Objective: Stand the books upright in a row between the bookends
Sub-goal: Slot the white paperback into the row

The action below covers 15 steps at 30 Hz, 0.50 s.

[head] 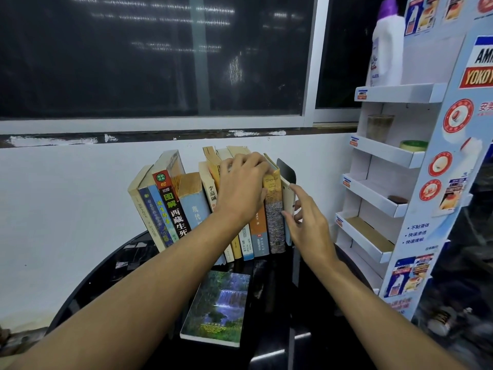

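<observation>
The table [106,279] carries the books [170,206] in a row at its rear edge, leaning left. A flat book [217,308] lies near the front. The left hand [240,188] curls its fingers over their tops. The right hand [309,228] seems to pinch the end book [287,198] beside the bookend [286,169].

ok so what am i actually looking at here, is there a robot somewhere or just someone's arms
No robot: these are a person's two bare arms, filmed by one wide camera worn on their head, looking down and forward. On the dark round table a row of books stands, leaning a little, with a black bookend at its right end. The left hand curls over the book tops; the right hand pinches the pale end book. One waterfall-cover book lies flat in front.
</observation>
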Each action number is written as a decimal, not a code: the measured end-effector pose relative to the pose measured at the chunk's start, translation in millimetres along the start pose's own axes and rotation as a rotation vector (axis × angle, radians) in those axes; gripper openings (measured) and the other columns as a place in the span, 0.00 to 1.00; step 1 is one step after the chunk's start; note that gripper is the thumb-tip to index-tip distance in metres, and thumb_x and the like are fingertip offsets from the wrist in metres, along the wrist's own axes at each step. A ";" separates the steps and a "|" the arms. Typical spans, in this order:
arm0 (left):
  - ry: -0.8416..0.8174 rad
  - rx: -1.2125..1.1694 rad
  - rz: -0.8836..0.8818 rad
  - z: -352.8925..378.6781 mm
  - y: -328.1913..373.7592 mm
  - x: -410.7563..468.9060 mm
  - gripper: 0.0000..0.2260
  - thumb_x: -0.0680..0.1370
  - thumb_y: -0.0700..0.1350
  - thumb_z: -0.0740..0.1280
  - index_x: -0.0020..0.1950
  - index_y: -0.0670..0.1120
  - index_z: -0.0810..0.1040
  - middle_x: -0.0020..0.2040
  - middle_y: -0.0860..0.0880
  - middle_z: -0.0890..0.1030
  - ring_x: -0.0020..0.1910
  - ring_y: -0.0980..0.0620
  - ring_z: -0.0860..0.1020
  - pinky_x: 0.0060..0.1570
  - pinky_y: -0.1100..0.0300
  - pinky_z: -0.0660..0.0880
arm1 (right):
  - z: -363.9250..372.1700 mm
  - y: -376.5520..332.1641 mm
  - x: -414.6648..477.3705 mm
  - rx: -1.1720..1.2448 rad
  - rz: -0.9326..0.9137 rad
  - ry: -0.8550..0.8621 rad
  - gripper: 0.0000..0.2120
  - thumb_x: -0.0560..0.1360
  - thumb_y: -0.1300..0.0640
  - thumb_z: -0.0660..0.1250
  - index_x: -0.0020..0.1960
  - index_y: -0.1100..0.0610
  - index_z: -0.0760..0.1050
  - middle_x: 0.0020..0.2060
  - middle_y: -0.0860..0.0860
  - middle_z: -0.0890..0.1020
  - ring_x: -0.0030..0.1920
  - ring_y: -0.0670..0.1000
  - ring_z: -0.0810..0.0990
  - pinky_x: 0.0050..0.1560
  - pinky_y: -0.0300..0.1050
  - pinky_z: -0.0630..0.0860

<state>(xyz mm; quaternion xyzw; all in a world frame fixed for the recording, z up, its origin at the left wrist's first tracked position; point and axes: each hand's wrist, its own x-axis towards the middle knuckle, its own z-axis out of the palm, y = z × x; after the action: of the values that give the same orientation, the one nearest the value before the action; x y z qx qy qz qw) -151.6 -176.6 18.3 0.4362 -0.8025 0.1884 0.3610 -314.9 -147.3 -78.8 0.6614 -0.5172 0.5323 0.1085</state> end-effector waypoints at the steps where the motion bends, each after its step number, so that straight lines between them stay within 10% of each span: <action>1: -0.003 -0.001 -0.001 0.2 0.0 0.2 0.17 0.73 0.47 0.75 0.61 0.54 0.79 0.62 0.55 0.76 0.65 0.49 0.71 0.64 0.50 0.62 | 1.1 1.8 -1.0 0.007 -0.001 -0.004 0.28 0.77 0.61 0.73 0.74 0.55 0.67 0.53 0.50 0.77 0.40 0.37 0.74 0.45 0.31 0.74; 15: -0.008 -0.016 -0.007 0.3 1.1 0.2 0.17 0.73 0.46 0.75 0.61 0.54 0.79 0.62 0.55 0.76 0.64 0.49 0.70 0.64 0.52 0.60 | 7.2 30.0 -15.9 0.034 0.071 -0.132 0.29 0.76 0.57 0.73 0.74 0.50 0.67 0.44 0.44 0.73 0.39 0.39 0.77 0.43 0.20 0.68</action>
<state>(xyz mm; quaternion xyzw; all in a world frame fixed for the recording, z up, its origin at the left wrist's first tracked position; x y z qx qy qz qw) -152.7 -176.4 18.3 0.4369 -0.8038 0.1791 0.3620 -333.0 -156.5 -107.0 0.6780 -0.5373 0.4998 0.0438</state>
